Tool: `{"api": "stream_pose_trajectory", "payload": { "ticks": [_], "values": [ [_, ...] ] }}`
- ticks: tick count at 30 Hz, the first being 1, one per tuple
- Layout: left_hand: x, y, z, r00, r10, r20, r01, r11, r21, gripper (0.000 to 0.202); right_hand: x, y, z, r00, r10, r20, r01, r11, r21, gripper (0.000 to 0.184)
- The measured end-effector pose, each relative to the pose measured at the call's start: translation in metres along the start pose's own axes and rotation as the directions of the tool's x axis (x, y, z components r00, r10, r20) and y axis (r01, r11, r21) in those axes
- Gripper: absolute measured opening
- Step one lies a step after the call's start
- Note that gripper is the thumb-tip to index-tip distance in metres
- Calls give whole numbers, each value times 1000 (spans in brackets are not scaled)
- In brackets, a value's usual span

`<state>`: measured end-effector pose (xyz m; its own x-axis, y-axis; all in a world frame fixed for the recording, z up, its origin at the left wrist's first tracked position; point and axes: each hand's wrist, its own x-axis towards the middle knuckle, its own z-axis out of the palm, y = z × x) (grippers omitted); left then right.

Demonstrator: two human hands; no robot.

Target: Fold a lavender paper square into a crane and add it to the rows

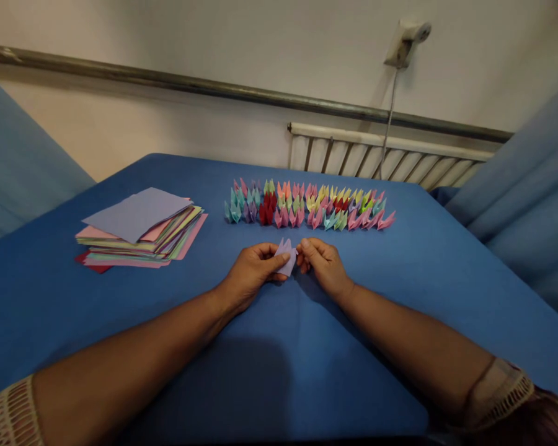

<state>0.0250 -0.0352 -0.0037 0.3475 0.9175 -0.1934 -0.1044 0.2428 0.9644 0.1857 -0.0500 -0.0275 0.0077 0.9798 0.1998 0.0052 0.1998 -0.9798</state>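
A small lavender origami crane is pinched between the thumb and fingers of my left hand, just above the blue tabletop. Two pointed tips of it stick up past the thumb. At its right side my right hand is closed, thumb against fingers, on a small point of the same paper. The fingertips partly hide that point. Behind both hands, finished paper cranes in pink, red, teal, yellow, green and purple stand in several tight rows.
To the left lies a loose stack of coloured paper sheets, a lavender sheet on top. A blue cloth covers the table. Beyond it are a radiator, a wall pipe and a socket with a cord. Blue curtains hang at both sides.
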Motion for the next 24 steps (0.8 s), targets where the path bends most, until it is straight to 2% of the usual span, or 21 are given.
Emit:
{"api": "stream_pose_trajectory", "payload": {
  "ticks": [6,11,18,24],
  "values": [
    [0,0,0,1000,8,21,-9,999,35,24,-1,-1,3,1000,-9,-26,9,1000,-6,32],
    [0,-1,-1,999,-16,34,15,999,36,25,1,-1,1,1000,-4,-11,4,1000,2,33],
    [1,2,-2,1000,-16,-21,16,999,-39,27,4,2,0,998,59,11,-60,993,104,44],
    [4,1,-3,999,-33,-37,29,994,-110,26,4,3,3,998,44,42,-47,997,62,36]
  ]
}}
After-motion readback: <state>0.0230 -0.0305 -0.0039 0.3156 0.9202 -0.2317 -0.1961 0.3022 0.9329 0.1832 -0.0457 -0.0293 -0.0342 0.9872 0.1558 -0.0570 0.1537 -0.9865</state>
